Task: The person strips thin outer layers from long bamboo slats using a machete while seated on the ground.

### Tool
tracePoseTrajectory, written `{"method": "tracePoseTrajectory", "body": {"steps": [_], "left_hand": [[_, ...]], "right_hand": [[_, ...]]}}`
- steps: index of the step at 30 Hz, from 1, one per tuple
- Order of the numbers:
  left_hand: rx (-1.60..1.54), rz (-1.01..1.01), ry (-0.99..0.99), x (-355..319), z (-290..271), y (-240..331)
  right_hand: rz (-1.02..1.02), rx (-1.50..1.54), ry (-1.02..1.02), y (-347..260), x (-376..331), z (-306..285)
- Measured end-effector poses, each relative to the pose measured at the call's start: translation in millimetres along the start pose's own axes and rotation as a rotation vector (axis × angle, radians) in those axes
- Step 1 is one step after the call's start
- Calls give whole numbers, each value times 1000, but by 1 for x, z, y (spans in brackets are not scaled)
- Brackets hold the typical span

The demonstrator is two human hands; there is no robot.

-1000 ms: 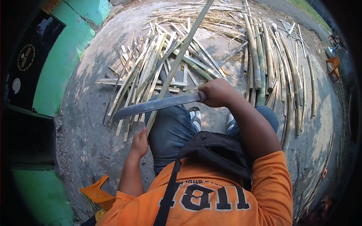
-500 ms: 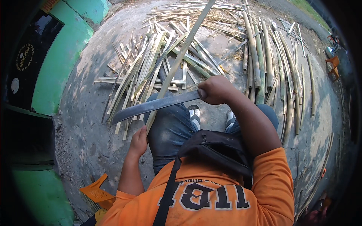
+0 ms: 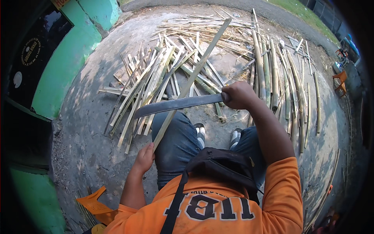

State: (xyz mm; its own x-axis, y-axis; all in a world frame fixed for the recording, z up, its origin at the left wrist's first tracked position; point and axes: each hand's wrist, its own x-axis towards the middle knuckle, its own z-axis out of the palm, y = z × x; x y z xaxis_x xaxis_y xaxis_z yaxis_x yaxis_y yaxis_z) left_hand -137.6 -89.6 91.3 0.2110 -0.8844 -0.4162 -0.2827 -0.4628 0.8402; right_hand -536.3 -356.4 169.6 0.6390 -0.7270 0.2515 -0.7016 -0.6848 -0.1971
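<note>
My right hand [image 3: 240,95] is closed around the handle of a machete [image 3: 181,103], whose long dark blade points left. The blade lies across a long bamboo strip [image 3: 194,72], touching or very close to it. That strip slants up and away from me, its near end by my left knee. My left hand [image 3: 145,157] grips this lower end, with its fingers wrapped round it. Beyond the blade is a heap of cut bamboo strips [image 3: 156,78], some propped up at an angle.
Bamboo poles [image 3: 259,62] lie in rows at the right. More thin strips [image 3: 194,26] are spread at the far side. A green wall [image 3: 62,78] stands at the left. Orange plastic chairs are at the lower left [image 3: 95,202] and far right [image 3: 340,82]. A black bag [image 3: 218,167] rests on my lap.
My right hand and the machete have moved to the right, along the strip. The strip's far end now shows in view. My left hand keeps its hold on the near end.
</note>
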Motion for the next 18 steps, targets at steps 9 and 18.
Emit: {"method": "tracePoseTrajectory", "body": {"steps": [9,18], "left_hand": [[-112,-164,-36,-9,0,6],[-11,-197,-12,-3,3,11]], "right_hand": [[100,81,-166,-13,1,5],[262,276,-104,15,-6,10]]}}
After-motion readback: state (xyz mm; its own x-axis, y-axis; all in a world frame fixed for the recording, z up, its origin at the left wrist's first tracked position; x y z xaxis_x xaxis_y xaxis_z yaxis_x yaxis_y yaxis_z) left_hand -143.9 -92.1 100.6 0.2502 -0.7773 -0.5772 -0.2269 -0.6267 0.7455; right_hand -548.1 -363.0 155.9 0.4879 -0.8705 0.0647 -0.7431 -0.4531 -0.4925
